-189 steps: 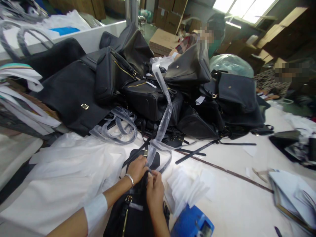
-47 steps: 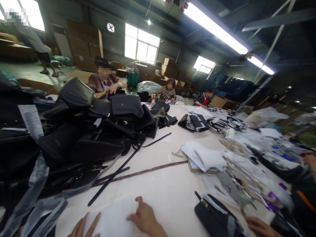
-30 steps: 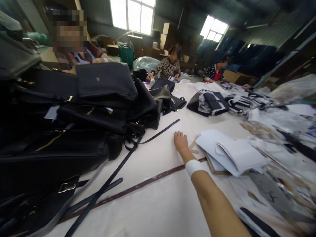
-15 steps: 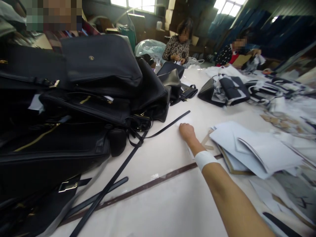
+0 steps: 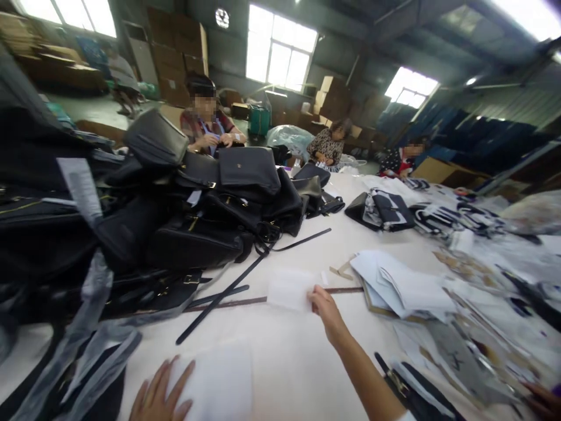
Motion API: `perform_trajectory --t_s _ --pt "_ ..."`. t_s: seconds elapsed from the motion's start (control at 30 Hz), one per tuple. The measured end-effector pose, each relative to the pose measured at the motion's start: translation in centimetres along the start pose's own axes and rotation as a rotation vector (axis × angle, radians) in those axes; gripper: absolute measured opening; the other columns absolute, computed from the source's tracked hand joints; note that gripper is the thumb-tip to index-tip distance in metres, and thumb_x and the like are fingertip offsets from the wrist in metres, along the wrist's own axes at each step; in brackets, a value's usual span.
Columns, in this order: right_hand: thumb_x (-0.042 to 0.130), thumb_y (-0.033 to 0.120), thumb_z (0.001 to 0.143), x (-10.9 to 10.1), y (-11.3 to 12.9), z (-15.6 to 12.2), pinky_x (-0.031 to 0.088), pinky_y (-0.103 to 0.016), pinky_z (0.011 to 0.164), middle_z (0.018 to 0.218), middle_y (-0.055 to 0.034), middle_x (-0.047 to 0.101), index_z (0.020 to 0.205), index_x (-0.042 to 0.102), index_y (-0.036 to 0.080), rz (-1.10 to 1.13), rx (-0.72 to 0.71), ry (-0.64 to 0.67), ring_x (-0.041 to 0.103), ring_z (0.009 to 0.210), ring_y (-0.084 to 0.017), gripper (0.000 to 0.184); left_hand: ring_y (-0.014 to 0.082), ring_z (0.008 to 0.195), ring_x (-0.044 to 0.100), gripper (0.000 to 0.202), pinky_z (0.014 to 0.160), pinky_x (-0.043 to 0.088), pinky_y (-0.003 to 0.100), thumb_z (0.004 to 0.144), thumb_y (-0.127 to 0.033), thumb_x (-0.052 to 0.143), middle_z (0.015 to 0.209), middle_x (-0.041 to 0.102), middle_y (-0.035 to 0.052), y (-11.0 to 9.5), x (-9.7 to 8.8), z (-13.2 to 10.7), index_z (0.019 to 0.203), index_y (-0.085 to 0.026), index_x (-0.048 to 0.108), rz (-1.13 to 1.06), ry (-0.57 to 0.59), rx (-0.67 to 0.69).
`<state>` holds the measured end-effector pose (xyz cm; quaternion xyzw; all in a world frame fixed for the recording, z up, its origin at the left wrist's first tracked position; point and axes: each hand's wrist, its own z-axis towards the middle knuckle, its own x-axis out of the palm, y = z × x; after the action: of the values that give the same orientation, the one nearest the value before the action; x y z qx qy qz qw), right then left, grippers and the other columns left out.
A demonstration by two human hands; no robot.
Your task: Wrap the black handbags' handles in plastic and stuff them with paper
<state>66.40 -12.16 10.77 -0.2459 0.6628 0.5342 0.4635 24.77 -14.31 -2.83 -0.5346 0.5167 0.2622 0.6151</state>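
My right hand pinches the right edge of a small white sheet, thin and blurred by motion, above the pale tabletop. At the bottom left, my left hand lies with fingers spread on the left edge of a larger white sheet of paper. Between the hands and the bags, a long black strap runs diagonally across the table, with a shorter black strap end crossing under or beside it.
Black handbags are piled along the left, with clear plastic strips in front. A stack of white papers lies at right, near a black bag. Several people sit beyond the table; another person's hand shows at lower right.
My right hand has drawn back toward me and now shows a small white sheet in its fingers. My left hand and the larger sheet have come into view. The camera has tilted up.
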Motion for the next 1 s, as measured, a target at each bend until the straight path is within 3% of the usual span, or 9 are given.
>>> perform_trajectory --t_s 0.13,0.3,0.33,0.4,0.5,0.63,0.77,0.87,1.0 --pt "0.035 0.029 0.085 -1.4 6.8 -7.6 0.037 -0.025 0.058 0.067 0.0020 0.055 0.080 0.049 0.020 0.384 -0.066 0.278 0.052 0.064 -0.016 0.017 0.0399 0.131 0.038 0.057 0.110 0.022 0.056 0.065 -0.056 0.066 0.135 0.054 0.0154 -2.3 -8.7 1.0 0.109 -0.019 0.071 -0.638 0.191 -0.198" --pt "0.038 0.027 0.085 -0.8 17.8 -14.0 0.031 -0.026 0.061 0.070 0.0012 0.055 0.075 0.045 0.022 0.074 -0.268 0.434 0.050 0.066 -0.017 0.013 0.0273 0.133 0.038 0.062 0.111 0.025 0.040 0.084 -0.060 0.041 0.135 0.055 0.0120 -0.7 -19.5 -1.3 0.122 -0.015 0.060 -0.895 0.076 -0.248" --pt "0.037 0.025 0.085 -0.1 20.6 -14.9 0.030 -0.026 0.061 0.070 0.0007 0.056 0.077 0.046 0.022 0.030 -0.328 0.463 0.051 0.066 -0.017 0.012 0.0265 0.126 0.046 0.059 0.107 0.032 0.038 0.085 -0.059 0.044 0.129 0.060 0.0115 -0.2 -20.8 -2.7 0.122 -0.016 0.061 -0.952 0.112 -0.226" --pt "0.039 0.021 0.084 2.0 26.3 -16.7 0.030 -0.026 0.061 0.072 -0.0003 0.058 0.079 0.049 0.022 -0.017 -0.452 0.502 0.052 0.067 -0.016 0.012 0.0274 0.111 0.058 0.057 0.096 0.043 0.040 0.086 -0.056 0.047 0.118 0.066 0.0136 0.6 -22.8 -6.0 0.123 -0.015 0.059 -1.236 0.363 -0.151" --pt "0.042 0.019 0.083 6.2 33.6 -18.7 0.031 -0.024 0.063 0.077 -0.0012 0.063 0.084 0.054 0.022 0.008 -0.630 0.508 0.055 0.071 -0.016 0.012 0.0277 0.095 0.066 0.054 0.087 0.048 0.041 0.079 -0.043 0.065 0.108 0.070 0.0155 3.1 -24.1 -11.1 0.123 -0.012 0.058 -1.616 0.639 -0.154" --pt "0.044 0.023 0.086 12.5 38.7 -20.7 0.034 -0.024 0.067 0.086 -0.0033 0.066 0.099 0.057 0.022 0.164 -0.544 0.515 0.059 0.076 -0.017 0.018 0.0242 0.080 0.068 0.048 0.074 0.051 0.034 0.071 -0.035 0.074 0.093 0.073 0.0120 11.2 -24.2 -17.6 0.110 -0.010 0.064 -1.560 0.297 -0.455" --pt "0.050 0.035 0.086 19.2 40.1 -25.0 0.036 -0.026 0.059 0.060 -0.0029 0.062 0.065 0.060 0.021 0.201 -0.291 0.671 0.059 0.061 -0.017 0.027 0.0237 0.079 0.068 0.039 0.073 0.053 0.033 0.074 -0.035 0.070 0.085 0.075 0.0066 19.7 -23.9 -23.4 0.104 -0.011 0.065 -1.305 -0.168 -0.784" --pt "0.067 0.047 0.070 24.1 41.1 -29.4 0.035 -0.025 0.052 0.041 0.0020 0.048 0.045 0.050 0.022 0.230 -0.185 0.764 0.054 0.048 -0.017 0.040 0.0251 0.078 0.069 0.033 0.073 0.054 0.035 0.072 -0.027 0.070 0.078 0.075 0.0043 22.5 -23.5 -25.7 0.101 -0.013 0.065 -1.313 -0.164 -0.846" --pt "0.071 0.037 0.064 28.3 42.9 -32.8 0.038 -0.023 0.048 0.048 0.0039 0.053 0.054 0.049 0.022 0.477 0.108 0.699 0.055 0.050 -0.016 0.028 0.0249 0.075 0.069 0.027 0.072 0.054 0.036 0.072 -0.019 0.065 0.075 0.074 0.0045 22.8 -23.1 -26.1 0.099 -0.013 0.065 -1.394 -0.157 -0.836"
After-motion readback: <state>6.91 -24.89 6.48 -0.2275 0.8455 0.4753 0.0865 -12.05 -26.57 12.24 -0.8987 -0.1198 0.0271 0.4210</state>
